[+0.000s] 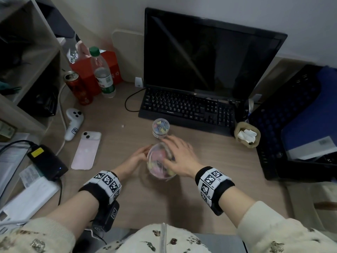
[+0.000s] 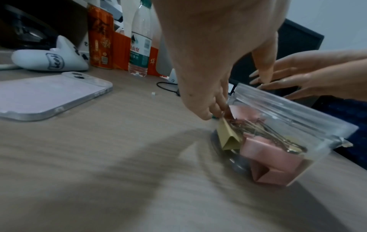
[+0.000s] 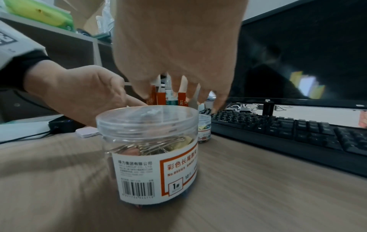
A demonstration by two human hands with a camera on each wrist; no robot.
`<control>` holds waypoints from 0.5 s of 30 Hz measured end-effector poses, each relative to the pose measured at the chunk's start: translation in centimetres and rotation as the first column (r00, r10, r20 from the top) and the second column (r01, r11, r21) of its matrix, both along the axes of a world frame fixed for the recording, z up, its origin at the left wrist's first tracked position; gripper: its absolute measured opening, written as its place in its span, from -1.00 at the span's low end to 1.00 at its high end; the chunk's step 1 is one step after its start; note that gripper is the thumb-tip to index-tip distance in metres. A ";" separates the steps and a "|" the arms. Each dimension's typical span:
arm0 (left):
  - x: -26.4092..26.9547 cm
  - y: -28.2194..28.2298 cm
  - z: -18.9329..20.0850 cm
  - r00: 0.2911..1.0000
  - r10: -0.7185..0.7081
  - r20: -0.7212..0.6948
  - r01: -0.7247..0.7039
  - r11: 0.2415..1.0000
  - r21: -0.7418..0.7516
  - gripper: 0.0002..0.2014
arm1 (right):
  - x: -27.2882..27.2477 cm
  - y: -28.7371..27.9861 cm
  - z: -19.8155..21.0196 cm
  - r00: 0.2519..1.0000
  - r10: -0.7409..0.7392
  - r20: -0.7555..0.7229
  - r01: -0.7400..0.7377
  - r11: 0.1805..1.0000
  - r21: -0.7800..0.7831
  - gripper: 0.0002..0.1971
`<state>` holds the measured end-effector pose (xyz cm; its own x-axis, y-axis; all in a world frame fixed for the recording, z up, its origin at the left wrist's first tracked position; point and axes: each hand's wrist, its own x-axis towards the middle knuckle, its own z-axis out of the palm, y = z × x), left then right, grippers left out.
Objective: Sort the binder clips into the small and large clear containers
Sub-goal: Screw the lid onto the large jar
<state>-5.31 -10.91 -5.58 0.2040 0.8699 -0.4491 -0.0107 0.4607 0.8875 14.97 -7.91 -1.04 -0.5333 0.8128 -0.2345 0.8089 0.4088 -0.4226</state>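
The large clear container (image 1: 156, 162) stands on the desk with its lid on. Inside it lie pink binder clips (image 2: 274, 157) and a yellow one (image 2: 228, 136). My left hand (image 1: 135, 158) cups its left side, fingertips (image 2: 210, 109) against the wall and thumb near the far rim. My right hand (image 1: 180, 156) hovers over the lid with its fingers spread and holds nothing. The small clear container (image 1: 160, 127), lidded and filled with small coloured clips, stands just behind, near the keyboard. In the right wrist view the large container (image 3: 151, 141) shows its white label and the small container (image 3: 204, 130) sits beyond.
A black keyboard (image 1: 187, 108) and monitor (image 1: 209, 55) fill the back. To the left lie a pink phone (image 1: 86, 150), a white controller (image 1: 73, 123), a red can (image 1: 78, 88), a water bottle (image 1: 104, 73) and a black adapter (image 1: 47, 161). A small holder (image 1: 247, 134) and a black crate (image 1: 291, 115) stand on the right.
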 end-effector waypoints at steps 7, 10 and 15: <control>-0.9 -1.5 -2.2 0.914 -0.335 -0.229 0.358 0.931 0.067 0.23 | -1.5 -0.6 -1.4 0.984 0.110 0.143 -0.082 0.979 -0.186 0.09; 0.4 -1.7 -2.5 0.917 -0.321 -0.236 0.352 0.931 0.102 0.34 | -1.6 -0.7 -1.5 0.983 0.100 0.154 -0.072 0.981 -0.180 0.05; 1.4 -1.5 -2.0 0.948 -0.184 -0.259 0.232 0.957 0.171 0.28 | -1.8 -0.5 -1.4 0.971 0.122 0.205 -0.092 0.984 -0.150 0.03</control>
<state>-3.91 -12.45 -7.55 0.2982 0.8954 -0.3307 0.2888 0.2456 0.9254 13.19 -8.40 -2.46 -0.5410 0.7056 -0.4577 0.8410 0.4474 -0.3044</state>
